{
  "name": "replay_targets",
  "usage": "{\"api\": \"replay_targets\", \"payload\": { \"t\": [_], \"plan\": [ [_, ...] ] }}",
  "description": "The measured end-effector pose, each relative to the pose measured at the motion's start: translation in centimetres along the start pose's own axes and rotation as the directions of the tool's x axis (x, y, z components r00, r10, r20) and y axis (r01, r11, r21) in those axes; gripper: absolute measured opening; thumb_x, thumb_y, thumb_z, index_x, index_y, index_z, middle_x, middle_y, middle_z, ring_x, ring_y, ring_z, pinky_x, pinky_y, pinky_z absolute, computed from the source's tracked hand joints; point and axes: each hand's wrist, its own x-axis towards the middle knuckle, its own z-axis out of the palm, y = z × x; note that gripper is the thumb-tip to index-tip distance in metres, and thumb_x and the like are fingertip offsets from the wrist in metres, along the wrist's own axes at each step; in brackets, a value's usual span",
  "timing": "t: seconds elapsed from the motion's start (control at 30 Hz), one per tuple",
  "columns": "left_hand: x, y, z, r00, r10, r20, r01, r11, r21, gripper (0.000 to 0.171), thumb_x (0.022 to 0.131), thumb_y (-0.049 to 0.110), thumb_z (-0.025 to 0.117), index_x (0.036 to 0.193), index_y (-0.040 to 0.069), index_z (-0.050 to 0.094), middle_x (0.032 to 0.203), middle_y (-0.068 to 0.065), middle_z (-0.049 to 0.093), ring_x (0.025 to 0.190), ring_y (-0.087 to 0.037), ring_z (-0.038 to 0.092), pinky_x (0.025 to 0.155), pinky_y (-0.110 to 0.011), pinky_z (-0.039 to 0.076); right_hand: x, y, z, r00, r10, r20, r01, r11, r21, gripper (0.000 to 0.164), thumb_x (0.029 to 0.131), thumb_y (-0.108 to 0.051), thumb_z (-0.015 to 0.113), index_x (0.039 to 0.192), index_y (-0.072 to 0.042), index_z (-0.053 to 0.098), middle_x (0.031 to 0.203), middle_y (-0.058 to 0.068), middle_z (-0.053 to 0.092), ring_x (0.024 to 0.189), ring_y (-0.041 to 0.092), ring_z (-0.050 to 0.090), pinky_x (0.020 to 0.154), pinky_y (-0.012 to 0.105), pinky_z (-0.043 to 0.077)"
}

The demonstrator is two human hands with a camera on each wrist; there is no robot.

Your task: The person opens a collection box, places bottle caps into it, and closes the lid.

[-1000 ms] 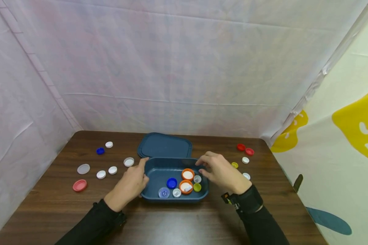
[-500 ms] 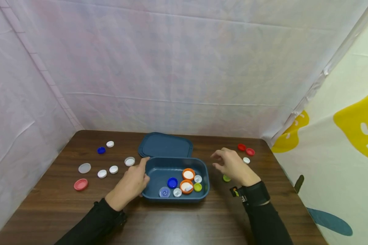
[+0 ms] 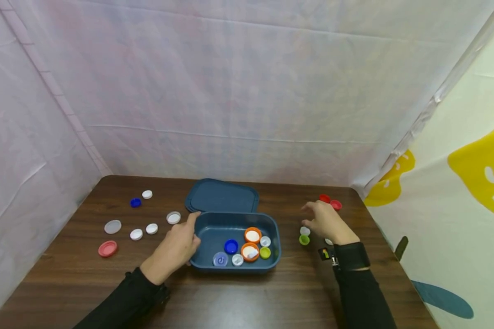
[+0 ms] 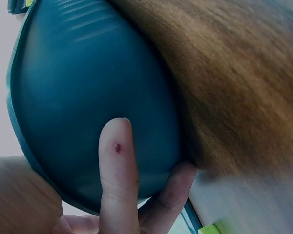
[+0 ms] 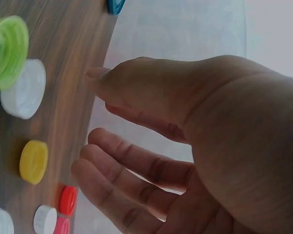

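A person's left hand grips the 9 o'clock end of a blue tray, fingers pressed to its outer wall, while the right hand hangs over the brown table toward 3 o'clock, thumb and fingers apart, holding nothing.

Inside the tray we count 7 caps: a dark blue cap near the centre, 2 orange-and-white caps at 2 and 4 o'clock, a clear cap and a yellow-green cap beyond them, a white-rimmed cap at 6 and a pale blue cap between 7 and 8.

Outside, near the right hand, we see a lime cap beside a small white cap at 3 o'clock, with red caps at 2. A matching lid lies behind the tray at 12. We find 7 loose caps scattered between 9 and 10 o'clock.
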Motion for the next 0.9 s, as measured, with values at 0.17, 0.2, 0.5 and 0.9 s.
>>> {"api": "replay_targets", "payload": {
  "t": [0.17,0.2,0.5,0.9],
  "plan": [
    [0.0,-0.2,0.0,1.000,-0.008,0.002,0.008,1.000,-0.026,0.074,0.101,-0.005,0.061,0.173,-0.001,0.042,0.091,-0.015,0.068,0.045,-0.012,0.064,0.041,-0.027,0.057,-0.2,1.0,0.1,0.999,0.030,0.033,-0.029,1.000,-0.011,0.043,0.100,-0.008,0.088,0.137,0.009,0.076,0.133,0.030,0.081,0.123,0.050,0.079,0.103,0.065,0.068],
    [0.0,-0.3,0.1,1.000,-0.003,-0.002,0.003,0.999,-0.033,0.074,0.101,-0.005,0.061,0.172,-0.001,0.043,0.092,-0.016,0.068,0.044,-0.012,0.063,0.041,-0.027,0.057,-0.2,1.0,0.2,0.998,0.038,0.041,-0.037,0.999,-0.009,0.043,0.099,-0.008,0.089,0.137,0.009,0.076,0.132,0.030,0.082,0.123,0.050,0.080,0.104,0.064,0.069],
    [0.4,-1.3,0.7,0.999,0.041,-0.027,-0.042,0.998,-0.045,0.074,0.100,-0.004,0.060,0.172,-0.002,0.042,0.093,-0.019,0.068,0.045,-0.011,0.063,0.040,-0.027,0.055,-0.1,1.6,0.5,0.993,0.087,0.076,-0.088,0.996,0.006,0.043,0.097,-0.006,0.090,0.136,0.006,0.077,0.130,0.031,0.082,0.122,0.048,0.080,0.101,0.062,0.070],
    [-0.2,-0.1,0.1,0.999,0.026,-0.022,-0.026,1.000,-0.009,0.073,0.100,-0.007,0.061,0.171,-0.004,0.044,0.085,-0.010,0.064,0.045,-0.011,0.062,0.040,-0.025,0.055,-0.1,2.1,0.8,0.997,0.070,0.030,-0.070,0.998,-0.002,0.040,0.093,-0.001,0.090,0.131,0.005,0.080,0.124,0.029,0.083,0.118,0.047,0.081,0.100,0.062,0.070]
  ]
}}
